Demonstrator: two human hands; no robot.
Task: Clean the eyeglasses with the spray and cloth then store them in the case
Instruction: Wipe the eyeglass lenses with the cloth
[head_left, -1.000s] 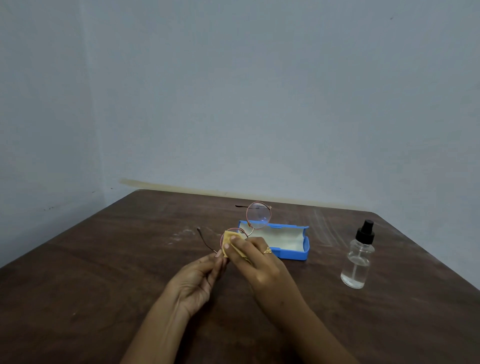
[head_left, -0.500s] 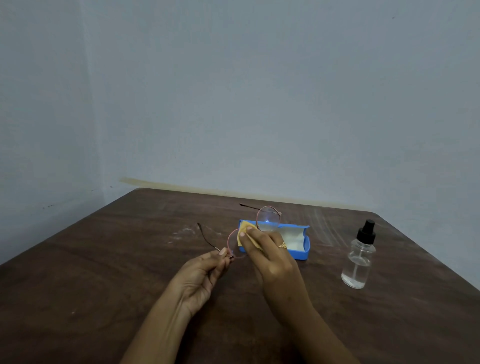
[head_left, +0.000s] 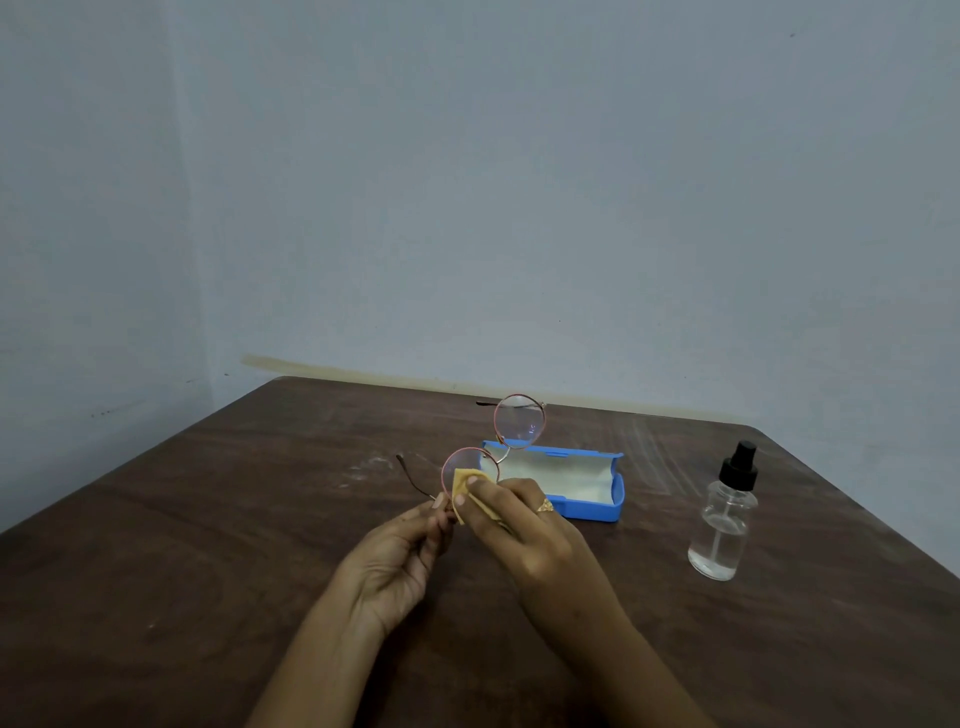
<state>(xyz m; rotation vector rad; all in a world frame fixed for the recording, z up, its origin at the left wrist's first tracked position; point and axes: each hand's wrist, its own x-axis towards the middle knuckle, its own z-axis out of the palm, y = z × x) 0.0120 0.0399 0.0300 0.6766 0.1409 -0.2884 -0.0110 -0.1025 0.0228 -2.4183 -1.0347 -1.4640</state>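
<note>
Eyeglasses (head_left: 519, 422) tilted, long axis rising rightward, left fingers (head_left: 438, 513) pinching one end, right fingers (head_left: 480, 491) pinching cloth (head_left: 461, 479)

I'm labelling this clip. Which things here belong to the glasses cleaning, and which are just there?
In the job: round pink-rimmed eyeglasses, pinched by the left hand; yellow cloth, held on a lens by the right hand; open blue hard case; clear spray bottle with black nozzle.
Just there: brown wooden table; gold finger ring; pale wall.
</note>
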